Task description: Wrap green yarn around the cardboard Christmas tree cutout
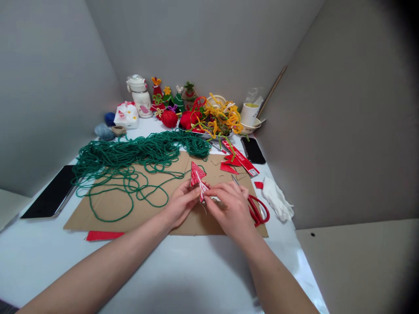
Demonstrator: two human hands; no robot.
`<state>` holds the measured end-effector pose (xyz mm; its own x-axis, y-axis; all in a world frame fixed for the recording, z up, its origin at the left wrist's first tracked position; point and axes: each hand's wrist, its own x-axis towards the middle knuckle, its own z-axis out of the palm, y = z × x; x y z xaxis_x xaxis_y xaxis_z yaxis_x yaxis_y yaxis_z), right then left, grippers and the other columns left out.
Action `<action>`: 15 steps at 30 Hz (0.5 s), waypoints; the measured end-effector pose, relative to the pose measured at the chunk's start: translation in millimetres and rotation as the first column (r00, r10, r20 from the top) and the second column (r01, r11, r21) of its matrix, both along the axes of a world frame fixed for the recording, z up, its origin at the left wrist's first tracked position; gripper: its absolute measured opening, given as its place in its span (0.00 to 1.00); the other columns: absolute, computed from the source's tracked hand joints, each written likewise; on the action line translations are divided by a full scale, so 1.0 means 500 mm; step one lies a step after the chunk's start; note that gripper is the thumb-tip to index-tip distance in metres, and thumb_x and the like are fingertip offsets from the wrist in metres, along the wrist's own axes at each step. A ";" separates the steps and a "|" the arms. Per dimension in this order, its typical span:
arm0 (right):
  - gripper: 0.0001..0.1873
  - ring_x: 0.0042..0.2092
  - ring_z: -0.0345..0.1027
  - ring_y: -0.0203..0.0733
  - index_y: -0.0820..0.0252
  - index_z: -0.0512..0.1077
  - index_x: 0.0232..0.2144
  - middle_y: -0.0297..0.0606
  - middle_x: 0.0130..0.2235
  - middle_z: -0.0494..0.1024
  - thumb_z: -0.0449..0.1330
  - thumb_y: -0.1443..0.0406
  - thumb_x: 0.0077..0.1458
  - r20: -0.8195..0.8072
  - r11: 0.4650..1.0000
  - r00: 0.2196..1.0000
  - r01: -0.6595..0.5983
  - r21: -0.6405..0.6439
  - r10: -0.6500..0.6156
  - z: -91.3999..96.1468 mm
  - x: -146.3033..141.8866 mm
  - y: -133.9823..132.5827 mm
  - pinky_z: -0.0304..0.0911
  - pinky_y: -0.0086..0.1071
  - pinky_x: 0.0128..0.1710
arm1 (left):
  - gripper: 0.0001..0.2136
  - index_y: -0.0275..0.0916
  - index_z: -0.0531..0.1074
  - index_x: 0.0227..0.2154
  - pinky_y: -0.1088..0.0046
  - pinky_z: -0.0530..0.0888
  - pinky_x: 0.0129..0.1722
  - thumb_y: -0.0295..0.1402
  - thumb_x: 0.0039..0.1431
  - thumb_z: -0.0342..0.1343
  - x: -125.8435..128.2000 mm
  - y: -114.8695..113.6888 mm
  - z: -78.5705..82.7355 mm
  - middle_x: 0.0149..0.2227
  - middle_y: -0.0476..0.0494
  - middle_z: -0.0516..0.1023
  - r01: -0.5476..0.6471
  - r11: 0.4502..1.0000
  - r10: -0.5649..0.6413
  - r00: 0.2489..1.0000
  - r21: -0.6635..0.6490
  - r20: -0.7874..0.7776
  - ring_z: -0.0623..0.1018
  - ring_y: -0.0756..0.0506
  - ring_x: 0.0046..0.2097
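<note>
So your left hand (181, 203) clamps that pointed red-and-white card (197, 173) mid-frame, probably steadying it where your right hand (231, 205) pinches.

The single head-worn camera looks forward and down from the near side of the bench (157, 270), the left hand (180, 205) and right hand (231, 203) mid-view, the far wall (196, 48) beyond.

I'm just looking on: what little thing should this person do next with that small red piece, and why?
Perhaps press gently along the white streaks with the right hand: the left hand holds the red piece, and the right hand's fingers are at its lower part, beside those streaks. Whether anything there is loose, I can't tell.
</note>
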<state>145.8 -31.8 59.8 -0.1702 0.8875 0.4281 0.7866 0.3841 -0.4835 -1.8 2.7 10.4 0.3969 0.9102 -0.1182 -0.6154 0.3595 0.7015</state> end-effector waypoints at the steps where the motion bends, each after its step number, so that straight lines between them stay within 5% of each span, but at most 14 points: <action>1: 0.04 0.41 0.65 0.41 0.53 0.74 0.31 0.33 0.36 0.78 0.59 0.64 0.55 0.005 1.000 1.000 0.000 0.021 0.000 0.000 -0.001 0.000 0.46 0.39 0.42 | 0.10 0.35 0.74 0.39 0.70 0.67 0.49 0.28 0.52 0.59 0.000 0.000 0.000 0.40 0.42 0.77 0.003 1.000 -0.003 1.000 0.000 0.005 0.75 0.48 0.43; 15: 0.04 0.40 0.64 0.40 0.54 0.73 0.31 0.33 0.35 0.78 0.58 0.64 0.56 0.078 0.993 0.996 -0.044 0.109 0.035 -0.004 -0.006 -0.004 0.45 0.40 0.41 | 0.10 0.35 0.73 0.39 0.69 0.66 0.51 0.29 0.53 0.59 0.002 0.000 0.007 0.42 0.40 0.76 -0.010 1.000 0.010 1.000 0.016 -0.003 0.75 0.47 0.45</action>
<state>142.8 -33.8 57.8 -0.2399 0.8277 0.5074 0.8025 0.4632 -0.3762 -1.0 2.6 14.0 0.3869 0.9161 -0.1051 -0.6166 0.3418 0.7092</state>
